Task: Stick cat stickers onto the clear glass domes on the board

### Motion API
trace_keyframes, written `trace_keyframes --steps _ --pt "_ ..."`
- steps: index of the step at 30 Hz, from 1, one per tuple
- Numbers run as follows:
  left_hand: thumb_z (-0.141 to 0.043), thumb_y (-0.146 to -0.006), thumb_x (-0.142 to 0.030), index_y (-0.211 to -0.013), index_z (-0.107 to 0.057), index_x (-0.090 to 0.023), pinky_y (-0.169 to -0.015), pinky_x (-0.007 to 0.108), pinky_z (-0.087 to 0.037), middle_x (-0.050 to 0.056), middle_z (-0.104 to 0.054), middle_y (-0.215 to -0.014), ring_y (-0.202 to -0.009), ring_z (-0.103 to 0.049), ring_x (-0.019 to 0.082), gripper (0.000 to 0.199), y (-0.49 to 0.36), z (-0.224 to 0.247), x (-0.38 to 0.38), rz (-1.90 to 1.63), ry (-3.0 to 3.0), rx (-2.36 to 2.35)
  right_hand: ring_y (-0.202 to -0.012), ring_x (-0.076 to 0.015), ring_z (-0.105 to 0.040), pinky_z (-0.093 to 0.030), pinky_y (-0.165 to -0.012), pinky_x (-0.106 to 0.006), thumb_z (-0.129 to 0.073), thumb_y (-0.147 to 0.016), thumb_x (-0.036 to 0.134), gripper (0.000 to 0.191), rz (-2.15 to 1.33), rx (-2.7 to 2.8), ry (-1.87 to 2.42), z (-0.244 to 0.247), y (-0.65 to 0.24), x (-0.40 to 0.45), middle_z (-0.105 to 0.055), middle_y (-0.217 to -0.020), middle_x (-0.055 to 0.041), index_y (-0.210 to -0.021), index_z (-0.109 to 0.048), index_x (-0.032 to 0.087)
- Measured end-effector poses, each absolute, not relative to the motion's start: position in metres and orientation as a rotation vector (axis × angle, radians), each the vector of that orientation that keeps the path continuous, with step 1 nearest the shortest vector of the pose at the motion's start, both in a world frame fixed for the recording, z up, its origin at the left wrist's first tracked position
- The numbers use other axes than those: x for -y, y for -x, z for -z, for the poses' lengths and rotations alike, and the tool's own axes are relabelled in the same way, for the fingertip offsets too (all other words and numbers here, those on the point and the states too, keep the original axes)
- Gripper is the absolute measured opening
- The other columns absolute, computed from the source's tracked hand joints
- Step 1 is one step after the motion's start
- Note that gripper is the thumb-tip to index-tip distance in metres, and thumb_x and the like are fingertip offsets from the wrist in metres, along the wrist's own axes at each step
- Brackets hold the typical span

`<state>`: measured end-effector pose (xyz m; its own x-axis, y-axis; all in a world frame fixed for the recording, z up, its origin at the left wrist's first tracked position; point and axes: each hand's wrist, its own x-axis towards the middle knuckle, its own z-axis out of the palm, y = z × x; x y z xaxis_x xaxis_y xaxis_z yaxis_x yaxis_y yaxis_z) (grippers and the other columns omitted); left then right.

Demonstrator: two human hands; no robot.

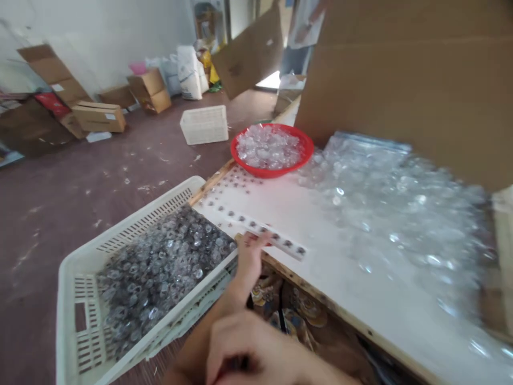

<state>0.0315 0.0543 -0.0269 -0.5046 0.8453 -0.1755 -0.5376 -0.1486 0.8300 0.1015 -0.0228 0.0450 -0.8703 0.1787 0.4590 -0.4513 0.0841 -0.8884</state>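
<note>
My left hand (pixel 251 247) reaches to the table's near edge. Its fingers are stretched out and touch a long white strip (pixel 295 250) carrying a row of small dark round pieces. Closer to the camera, my right hand (pixel 252 342) crosses over the left forearm with its fingers curled in. Whatever it may hold is hidden and blurred. Left of both hands is a white plastic crate (pixel 68 299), filled with many small clear pieces with dark centres (pixel 160 272).
A red basin (pixel 272 172) of clear plastic pieces stands at the white table's (pixel 276 198) far end. A large heap of clear plastic pieces (pixel 401 214) covers its right side, before a cardboard sheet (pixel 409 85). Another white crate (pixel 205 125) and cardboard boxes (pixel 99 117) sit on the floor.
</note>
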Motion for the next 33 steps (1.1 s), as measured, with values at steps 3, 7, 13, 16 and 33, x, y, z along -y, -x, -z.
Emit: trace_keyframes --steps 3,7,13,16,33 --pt "-0.092 -0.055 -0.034 -0.079 -0.078 -0.018 -0.064 0.023 -0.053 0.003 -0.076 -0.078 -0.070 -0.068 0.014 0.033 0.007 0.018 -0.036 -1.872 -0.330 -1.193 -0.064 -0.0109 -0.059 -0.046 -0.062 -0.022 -0.063 -0.092 0.036 0.022 -1.623 1.810 0.384 -0.038 -0.149 -0.017 -0.065 -0.070 -0.0010 -0.079 -0.065 0.019" --pt "-0.094 -0.053 -0.033 -0.079 -0.078 -0.019 -0.062 0.023 -0.056 0.003 -0.077 -0.084 -0.069 -0.069 0.014 0.034 0.029 0.020 -0.021 -1.909 -0.201 -1.248 -0.067 -0.0128 -0.058 -0.047 -0.064 -0.024 -0.062 -0.091 0.031 0.016 -1.227 1.765 1.007 -0.025 -0.185 -0.067 -0.065 -0.073 -0.0014 -0.081 -0.065 0.019" --pt "-0.092 -0.060 -0.033 -0.085 -0.079 -0.020 -0.063 0.022 -0.057 0.005 -0.078 -0.091 -0.074 -0.070 0.015 0.031 0.016 0.030 -0.013 -1.881 -0.252 -1.281 -0.081 -0.0157 -0.065 -0.052 -0.072 -0.028 -0.066 -0.085 0.026 0.019 -1.146 1.909 1.051 -0.006 -0.157 -0.094 -0.071 -0.098 -0.0063 -0.103 -0.067 0.020" --pt "-0.090 -0.065 -0.033 -0.090 -0.080 -0.020 -0.063 0.020 -0.057 0.005 -0.078 -0.095 -0.075 -0.070 0.014 0.029 0.015 0.034 -0.007 -1.880 -0.284 -1.337 -0.076 -0.0139 -0.064 -0.050 -0.067 -0.026 -0.064 -0.085 0.017 0.011 -1.231 2.053 1.024 0.000 -0.141 -0.090 -0.071 -0.089 -0.0034 -0.095 -0.068 0.020" --pt "-0.091 -0.063 -0.031 -0.087 -0.079 -0.020 -0.069 0.026 -0.061 0.004 -0.078 -0.089 -0.078 -0.072 0.017 0.029 0.009 0.042 0.015 -1.798 -0.186 -1.382 -0.082 -0.0155 -0.064 -0.051 -0.074 -0.027 -0.052 -0.095 0.015 0.014 -0.984 2.198 1.009 0.019 -0.157 -0.065 -0.068 -0.093 -0.0055 -0.090 -0.063 0.021"
